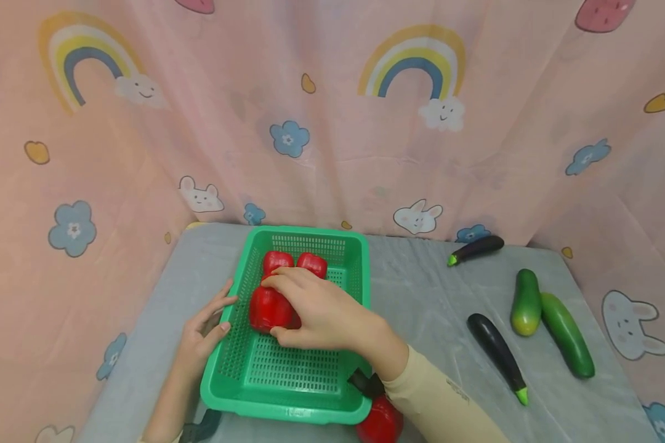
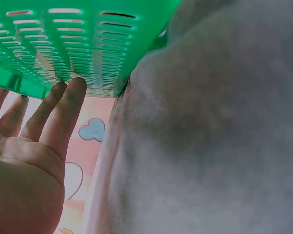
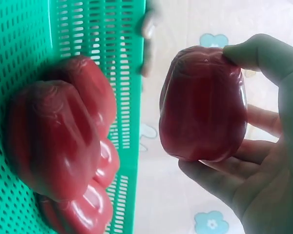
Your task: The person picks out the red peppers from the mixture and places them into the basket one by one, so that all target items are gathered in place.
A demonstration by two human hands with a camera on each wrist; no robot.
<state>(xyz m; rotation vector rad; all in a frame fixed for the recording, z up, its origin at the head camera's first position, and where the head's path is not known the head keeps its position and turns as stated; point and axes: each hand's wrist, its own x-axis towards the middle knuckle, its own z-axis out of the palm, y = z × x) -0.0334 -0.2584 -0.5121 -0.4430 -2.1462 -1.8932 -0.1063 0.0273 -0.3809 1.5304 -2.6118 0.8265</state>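
My right hand (image 1: 324, 307) grips a red bell pepper (image 3: 202, 105) between thumb and fingertips, above the green basket (image 1: 294, 415). In the head view that held pepper (image 1: 267, 309) covers part of what lies beneath it. Inside the basket, against its far and left part, several more red bell peppers (image 3: 63, 139) lie bunched together, two of them showing past my knuckles. My left hand (image 1: 199, 338) is at the basket's left side, its extended fingers (image 2: 63, 117) right at the slotted wall.
Another red bell pepper (image 1: 382, 421) lies outside the basket's near right corner, partly behind my right sleeve. To the right on the grey cloth (image 1: 421, 295) are two eggplants (image 1: 495, 354) and two green cucumber-like vegetables (image 1: 568, 335). A patterned pink curtain (image 1: 332, 178) hangs behind.
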